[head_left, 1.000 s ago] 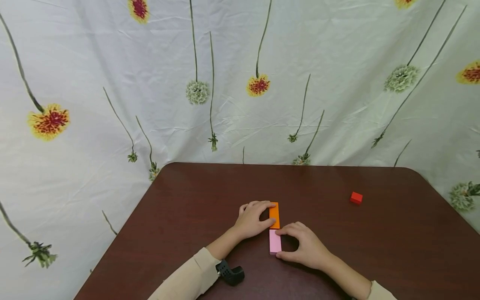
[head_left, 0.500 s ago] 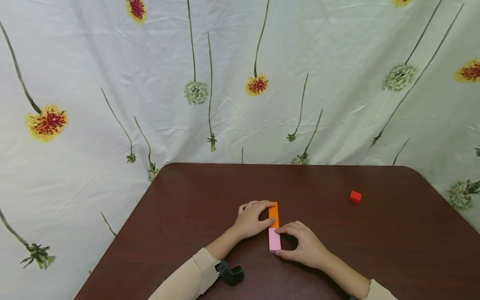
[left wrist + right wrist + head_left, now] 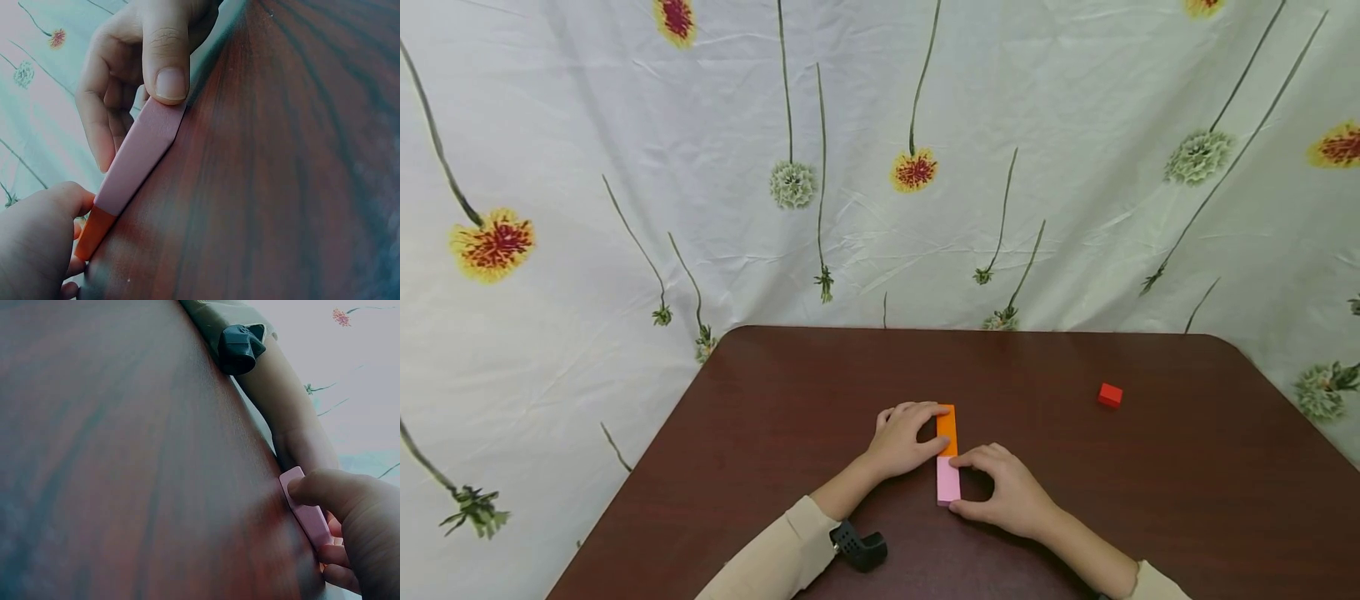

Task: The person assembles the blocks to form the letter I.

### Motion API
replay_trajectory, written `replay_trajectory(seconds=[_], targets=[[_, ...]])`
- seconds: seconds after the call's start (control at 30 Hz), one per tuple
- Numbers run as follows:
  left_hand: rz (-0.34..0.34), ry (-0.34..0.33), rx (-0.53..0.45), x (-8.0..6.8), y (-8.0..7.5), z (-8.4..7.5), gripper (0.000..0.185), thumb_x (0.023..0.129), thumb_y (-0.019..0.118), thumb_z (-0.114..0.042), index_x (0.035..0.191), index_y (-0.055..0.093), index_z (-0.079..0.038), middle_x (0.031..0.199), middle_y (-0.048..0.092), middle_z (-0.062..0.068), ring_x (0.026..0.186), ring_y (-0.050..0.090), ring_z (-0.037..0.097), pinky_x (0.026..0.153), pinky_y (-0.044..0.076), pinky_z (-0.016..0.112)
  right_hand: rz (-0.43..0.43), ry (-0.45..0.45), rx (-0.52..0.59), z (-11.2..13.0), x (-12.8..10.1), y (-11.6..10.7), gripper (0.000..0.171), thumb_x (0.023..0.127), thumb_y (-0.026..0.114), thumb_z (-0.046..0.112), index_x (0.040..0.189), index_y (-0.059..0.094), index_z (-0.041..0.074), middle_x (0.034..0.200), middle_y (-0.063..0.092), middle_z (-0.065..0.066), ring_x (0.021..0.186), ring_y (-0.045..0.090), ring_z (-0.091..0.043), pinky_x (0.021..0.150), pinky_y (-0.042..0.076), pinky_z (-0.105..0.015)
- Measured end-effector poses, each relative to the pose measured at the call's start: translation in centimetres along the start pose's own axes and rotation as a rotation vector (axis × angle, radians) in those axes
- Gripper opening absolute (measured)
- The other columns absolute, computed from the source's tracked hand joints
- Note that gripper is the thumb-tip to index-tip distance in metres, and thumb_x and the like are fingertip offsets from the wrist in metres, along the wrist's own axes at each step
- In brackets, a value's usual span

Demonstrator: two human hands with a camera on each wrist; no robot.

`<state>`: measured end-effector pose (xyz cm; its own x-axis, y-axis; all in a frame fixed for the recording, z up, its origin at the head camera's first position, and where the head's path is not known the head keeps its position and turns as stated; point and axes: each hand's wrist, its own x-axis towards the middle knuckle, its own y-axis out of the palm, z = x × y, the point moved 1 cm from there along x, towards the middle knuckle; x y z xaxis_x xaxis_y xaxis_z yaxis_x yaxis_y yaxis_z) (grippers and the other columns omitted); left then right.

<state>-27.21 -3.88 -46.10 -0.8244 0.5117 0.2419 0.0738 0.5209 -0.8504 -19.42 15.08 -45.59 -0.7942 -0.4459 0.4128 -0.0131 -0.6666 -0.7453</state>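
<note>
An orange block (image 3: 947, 432) and a pink block (image 3: 948, 481) lie end to end on the dark brown table, touching, the orange one farther away. From the left side, my left hand (image 3: 901, 440) pinches the orange block between thumb and fingers at its two ends. My right hand (image 3: 1011, 492) pinches the pink block from the right, thumb at its near end and a finger by the seam. In the left wrist view the pink block (image 3: 137, 156) and the orange block (image 3: 95, 231) meet in one line. The right wrist view shows the pink block (image 3: 307, 509) under my right thumb.
A small red block (image 3: 1110, 395) lies apart toward the right rear of the table (image 3: 820, 367). A white cloth (image 3: 722, 167) with printed flowers hangs behind the table. A black camera mount (image 3: 859, 547) sits on my left wrist.
The pink block has slid slightly away from me, and the thin gap between it and the orange block has closed. Both hands keep their grips; the red block stays put.
</note>
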Motion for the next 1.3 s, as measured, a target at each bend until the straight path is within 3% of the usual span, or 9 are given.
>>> replay_trajectory(seconds=[0.67,0.93,1.3], targets=[[0.003,0.002,0.004,-0.3,-0.3,-0.2,0.046,0.089,0.052,-0.046,0.130,0.052,-0.025,0.135,0.047,-0.001,0.124,0.037,0.023,0.094,0.022,0.054,0.013,0.009,-0.010,0.1,-0.1,0.0,0.045,0.071,0.076,0.046,0.108,0.066,0.022,0.101,0.059,0.017,0.095,0.050,-0.006,0.082,0.045,-0.034],[-0.021,-0.001,-0.039,-0.2,-0.2,-0.2,0.043,0.090,0.052,-0.045,0.128,0.054,-0.025,0.140,0.042,0.002,0.126,0.035,0.025,0.095,0.021,0.055,0.017,0.011,-0.017,0.1,-0.1,-0.1,0.045,0.071,0.076,0.045,0.108,0.066,0.022,0.101,0.059,0.017,0.095,0.050,-0.006,0.082,0.044,-0.035],[-0.066,0.074,-0.064,-0.5,-1.0,-1.0,0.041,0.090,0.054,-0.039,0.125,0.058,-0.019,0.135,0.048,0.001,0.125,0.036,0.025,0.093,0.025,0.054,-0.005,-0.015,-0.011,0.0,-0.1,0.1,0.045,0.070,0.078,0.043,0.107,0.066,0.021,0.100,0.059,0.016,0.095,0.050,-0.006,0.081,0.045,-0.033]])
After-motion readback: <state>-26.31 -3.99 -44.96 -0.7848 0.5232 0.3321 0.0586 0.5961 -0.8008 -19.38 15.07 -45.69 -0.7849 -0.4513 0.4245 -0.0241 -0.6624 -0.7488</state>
